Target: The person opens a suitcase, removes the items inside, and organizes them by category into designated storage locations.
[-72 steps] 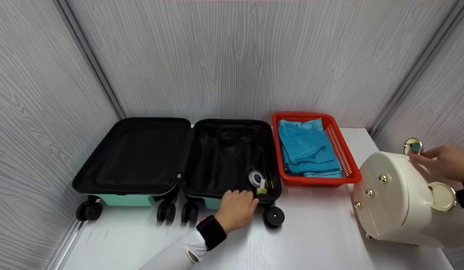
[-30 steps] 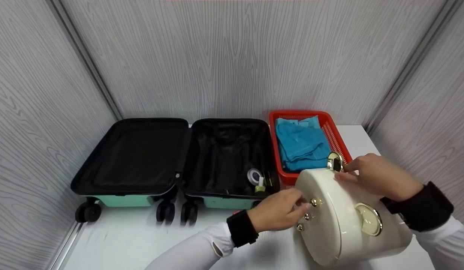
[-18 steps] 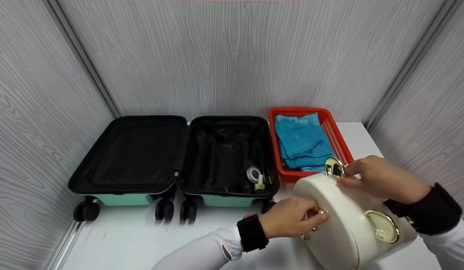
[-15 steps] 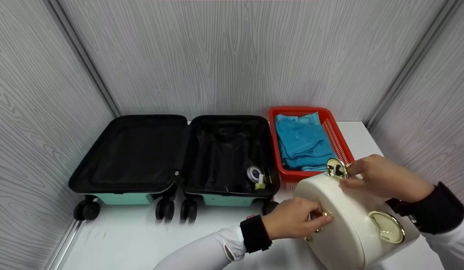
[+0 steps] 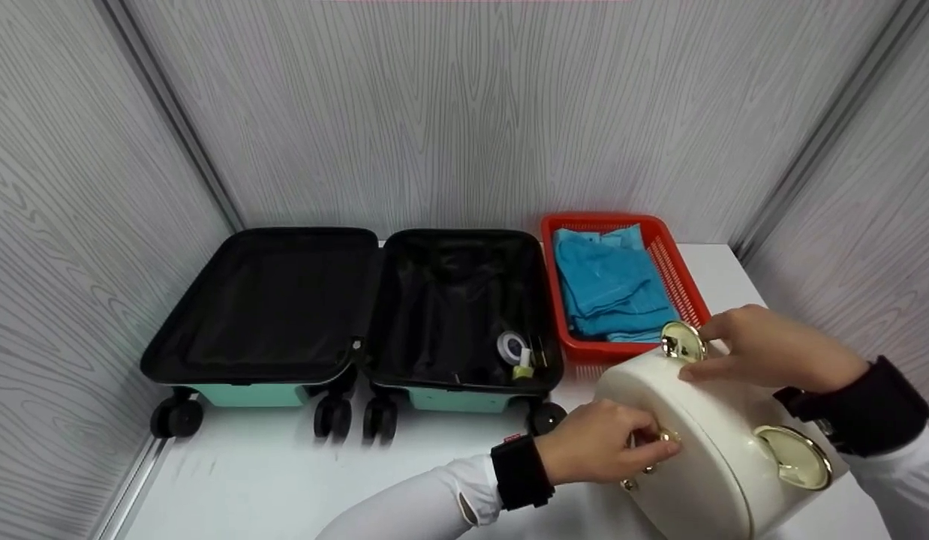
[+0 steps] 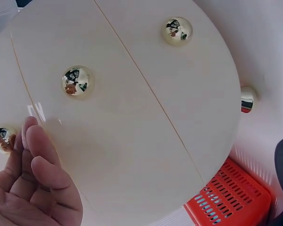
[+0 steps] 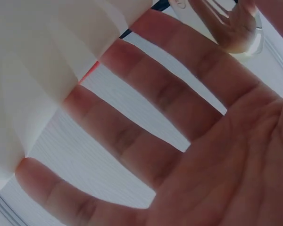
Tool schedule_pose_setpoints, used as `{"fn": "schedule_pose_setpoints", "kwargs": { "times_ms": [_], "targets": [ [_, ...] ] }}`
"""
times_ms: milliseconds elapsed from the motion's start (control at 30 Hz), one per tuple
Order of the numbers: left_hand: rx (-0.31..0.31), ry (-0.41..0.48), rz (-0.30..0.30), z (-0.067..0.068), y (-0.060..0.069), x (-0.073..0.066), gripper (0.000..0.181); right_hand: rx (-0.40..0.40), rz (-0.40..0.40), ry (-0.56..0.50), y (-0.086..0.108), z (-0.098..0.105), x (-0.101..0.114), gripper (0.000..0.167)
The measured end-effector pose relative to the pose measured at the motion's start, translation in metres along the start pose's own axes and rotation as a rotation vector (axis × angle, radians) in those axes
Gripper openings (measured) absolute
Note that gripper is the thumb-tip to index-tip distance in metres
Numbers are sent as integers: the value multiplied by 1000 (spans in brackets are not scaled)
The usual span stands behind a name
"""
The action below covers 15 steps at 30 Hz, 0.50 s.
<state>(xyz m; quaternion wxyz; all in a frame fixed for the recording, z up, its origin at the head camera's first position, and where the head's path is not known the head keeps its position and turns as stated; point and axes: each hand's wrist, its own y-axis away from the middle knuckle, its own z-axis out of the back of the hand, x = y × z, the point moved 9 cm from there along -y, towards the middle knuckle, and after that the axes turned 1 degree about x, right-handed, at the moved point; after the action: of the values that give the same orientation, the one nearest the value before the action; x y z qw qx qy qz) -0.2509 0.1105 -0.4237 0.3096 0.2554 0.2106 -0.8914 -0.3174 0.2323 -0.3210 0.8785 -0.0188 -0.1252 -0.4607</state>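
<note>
A cream rounded drawer box (image 5: pixel 697 480) with gold knobs and gold-rimmed ear-like ovals stands tilted at the lower right. My left hand (image 5: pixel 599 442) pinches the uppermost drawer knob (image 5: pixel 668 436) on its face between thumb and forefinger. In the left wrist view, thin seams divide the box front (image 6: pixel 127 117), and the pinched knob (image 6: pixel 5 140) is at the left. My right hand (image 5: pixel 780 352) steadies the top side beside an ear-like oval (image 5: pixel 682 343). In the right wrist view its fingers (image 6: pixel 52 150) are not shown, but the right hand (image 7: pixel 217 141) touches the box with spread, straight fingertips.
An open mint suitcase (image 5: pixel 457 400) with black lining lies at the left and middle. In its right half are a round white item (image 5: pixel 510 346) and a small yellow-green bottle (image 5: pixel 523 371). Behind the box, a red basket (image 5: pixel 622 351) holds folded blue cloths (image 5: pixel 607 277).
The box has come from the far right toward the middle with my right hand on it. My left hand has left the suitcase edge and taken hold of the knob.
</note>
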Motion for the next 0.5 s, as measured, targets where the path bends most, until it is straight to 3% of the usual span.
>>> {"fn": "schedule_pose_setpoints", "kwargs": {
  "times_ms": [167, 500],
  "targets": [
    [-36, -8, -52, 6, 12, 1, 33, -5, 5, 36, -1, 0, -1, 44],
    [-152, 0, -132, 19, 48, 0, 31, 16, 22, 32, -4, -2, -1, 42]
  ]
}}
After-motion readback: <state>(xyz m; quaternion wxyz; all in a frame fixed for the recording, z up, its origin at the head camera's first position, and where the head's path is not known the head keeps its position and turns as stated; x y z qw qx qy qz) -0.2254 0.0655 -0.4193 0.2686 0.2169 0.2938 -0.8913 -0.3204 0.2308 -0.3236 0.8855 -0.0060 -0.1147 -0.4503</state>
